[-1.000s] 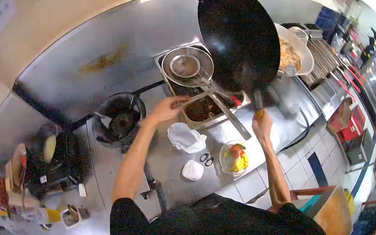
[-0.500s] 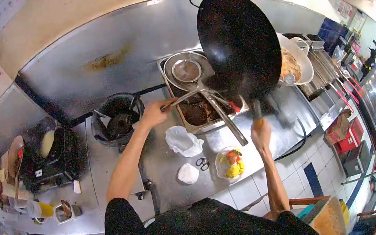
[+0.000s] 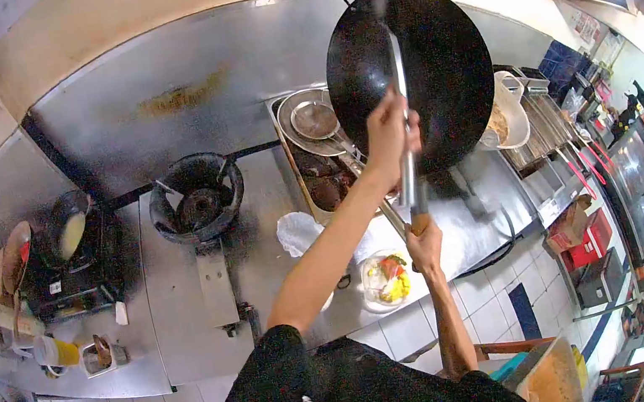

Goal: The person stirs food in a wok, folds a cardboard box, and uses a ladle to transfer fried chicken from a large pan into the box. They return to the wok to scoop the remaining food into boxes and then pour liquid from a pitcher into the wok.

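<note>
A large black wok (image 3: 445, 70) is held up and tilted above the steel counter, its dark inner face toward me. My right hand (image 3: 425, 245) is closed around its handle, near the counter's front edge. My left hand (image 3: 392, 138) is wrapped around a long-handled metal utensil (image 3: 398, 60), which crosses upright in front of the wok. The utensil's head is blurred near the wok's far rim. Behind my left forearm, two round strainers (image 3: 315, 119) rest over a tray of dark liquid (image 3: 326, 192). A clear container of yellow and red food (image 3: 386, 280) sits below the wok.
A wok burner (image 3: 197, 201) stands left of the tray, and a black portable stove (image 3: 80, 284) with a small pan (image 3: 71, 230) is further left. A white plastic-lined container (image 3: 297, 232) lies partly behind my arm. A white tub (image 3: 512, 114) is beyond the wok.
My left hand has swung right, bringing the utensil upright across the wok. The wok has turned more toward me, and my right hand has shifted slightly left and down.
</note>
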`<state>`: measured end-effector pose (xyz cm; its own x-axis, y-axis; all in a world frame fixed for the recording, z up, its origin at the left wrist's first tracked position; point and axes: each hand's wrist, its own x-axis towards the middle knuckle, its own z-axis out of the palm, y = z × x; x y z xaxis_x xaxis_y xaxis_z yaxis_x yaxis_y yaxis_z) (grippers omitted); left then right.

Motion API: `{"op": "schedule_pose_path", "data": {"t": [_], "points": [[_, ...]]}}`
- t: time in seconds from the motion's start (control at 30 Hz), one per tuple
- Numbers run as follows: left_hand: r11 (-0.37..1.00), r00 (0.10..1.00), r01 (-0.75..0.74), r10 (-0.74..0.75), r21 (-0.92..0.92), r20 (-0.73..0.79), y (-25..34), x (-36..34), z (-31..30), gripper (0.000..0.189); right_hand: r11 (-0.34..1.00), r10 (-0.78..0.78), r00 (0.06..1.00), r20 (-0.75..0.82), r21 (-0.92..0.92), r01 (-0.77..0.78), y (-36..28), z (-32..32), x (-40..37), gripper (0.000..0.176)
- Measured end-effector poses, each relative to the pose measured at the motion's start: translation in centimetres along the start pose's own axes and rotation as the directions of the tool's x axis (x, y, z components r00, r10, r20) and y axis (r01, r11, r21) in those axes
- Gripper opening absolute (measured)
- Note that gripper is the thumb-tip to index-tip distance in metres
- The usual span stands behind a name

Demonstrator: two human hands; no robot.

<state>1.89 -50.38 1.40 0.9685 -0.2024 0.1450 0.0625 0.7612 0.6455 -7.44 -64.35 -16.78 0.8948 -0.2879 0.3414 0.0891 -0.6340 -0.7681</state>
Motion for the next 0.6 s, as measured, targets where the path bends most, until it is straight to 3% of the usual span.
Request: {"op": "schedule_pose_path", "data": {"t": [0.03,0.1,0.17,0.23,0.3,0.37,0.4,0.43,0.47,0.5,0.57,0.6], "points": [[0.991,0.999,-0.042,0.038,-0.126,-0.034,0.8,0.3,0.3,0.046,1.0,0.001,1.0,-0.004,0.004,-0.001,-0.6,-0.1,-0.3,0.023],[0.977,0.977,-0.215,0.215,-0.006,-0.013,1.8,-1.4,-0.5,0.049,0.999,-0.036,0.999,0.003,0.036,0.036,-1.4,-0.3,-0.9,0.023],[0.936,0.967,-0.247,0.256,0.251,-0.004,2.1,-4.6,-1.7,0.048,0.998,-0.055,0.998,0.003,0.032,0.055,-1.3,0.3,-1.1,0.023],[0.722,0.932,-0.321,0.357,0.612,0.068,1.2,-6.8,-4.1,0.045,0.996,-0.043,0.998,0.053,0.08,0.038,-2.7,0.5,-1.7,0.023],[0.452,0.935,-0.315,0.3,0.835,0.19,0.7,-9.1,-7.4,0.045,0.995,-0.031,0.994,0.106,0.094,0.021,-5.2,0.4,-2.3,0.024],[0.156,0.775,-0.555,0.455,0.817,0.44,-0.2,-12.0,-12.0,0.045,0.994,-0.026,0.988,0.151,0.111,0.009,-6.0,1.0,-2.9,0.024],[0.191,0.937,-0.286,0.263,0.939,0.232,2.0,-15.3,-12.6,0.044,0.991,-0.068,0.987,0.147,0.128,0.049,-5.7,1.8,-3.2,0.023],[0.161,0.998,0.005,0.062,0.987,-0.015,5.0,-18.9,-13.7,0.044,0.985,-0.11,0.984,0.136,0.151,0.089,-5.8,2.6,-3.5,0.023],[-0.027,0.995,0.048,0.088,0.998,-0.046,6.8,-21.5,-17.5,0.045,0.983,-0.114,0.984,0.136,0.162,0.091,-6.3,3.2,-3.9,0.023],[-0.023,0.975,0.196,0.116,0.98,-0.192,10.3,-24.7,-17.3,0.044,0.982,-0.072,0.978,0.195,0.187,0.035,-7.1,3.7,-4.5,0.019],[-0.134,0.938,0.233,0.291,0.963,-0.187,15.2,-30.8,-20.3,0.04,0.975,-0.049,0.96,0.275,0.22,-0.013,-9.9,4.7,-5.4,0.016],[-0.157,0.913,0.192,0.39,0.969,-0.117,17.0,-33.9,-22.2,0.038,0.948,0.032,0.923,0.383,0.282,-0.149,-12.2,4.7,-5.9,0.015]]}}
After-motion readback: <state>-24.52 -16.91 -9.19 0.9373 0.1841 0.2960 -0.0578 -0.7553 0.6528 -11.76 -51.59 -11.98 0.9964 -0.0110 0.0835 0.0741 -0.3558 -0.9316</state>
